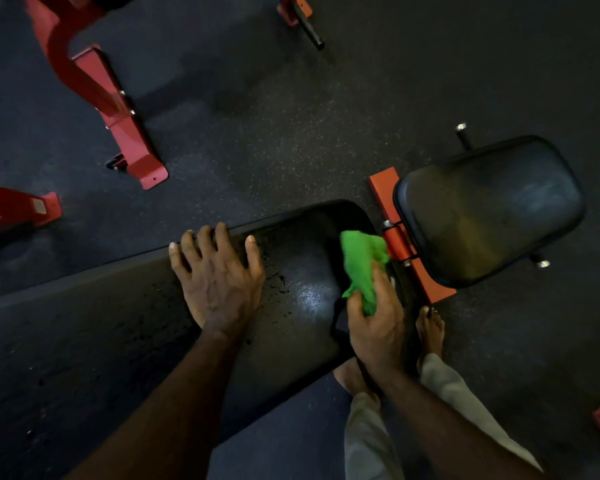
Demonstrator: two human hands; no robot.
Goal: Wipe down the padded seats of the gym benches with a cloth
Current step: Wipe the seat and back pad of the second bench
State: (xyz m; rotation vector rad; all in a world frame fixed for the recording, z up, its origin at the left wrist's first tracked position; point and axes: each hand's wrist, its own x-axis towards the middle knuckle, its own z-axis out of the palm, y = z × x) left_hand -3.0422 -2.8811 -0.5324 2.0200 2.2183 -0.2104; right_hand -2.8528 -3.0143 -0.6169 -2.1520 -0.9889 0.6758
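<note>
Standing barefoot on the dark rubber floor [291,109] at the near side of the bench, the person leans over the long padded seat [118,341]; pale trouser legs and both feet show beside its near right corner. The left hand [219,282] lies flat on the pad with fingers spread and straight, its grip open, fingertips reaching the far edge, pressing down as a brace; the right hand [374,327] has its grip closed around a bunched green cloth [362,268], thumb and fingers curled round the lower part, the loose upper part lying on the pad's right end, just beside the orange frame bracket [402,237]. Between the two hands the pad is wet: beads of liquid speckle it near the left hand, and a glossy patch catches the light. Past the bracket sits the smaller padded seat [489,209], which looks dry and, I judge, not yet wiped. Farther off stand red machine frames [118,116].

The risks as I read them: the cloth is wadded, so little of it meets the pad and streaks or droplets may be left; its loose end could snag on the bracket's bolts; the braced palm could slide on the wet vinyl; drips reaching the floor could make it slippery for bare feet.
</note>
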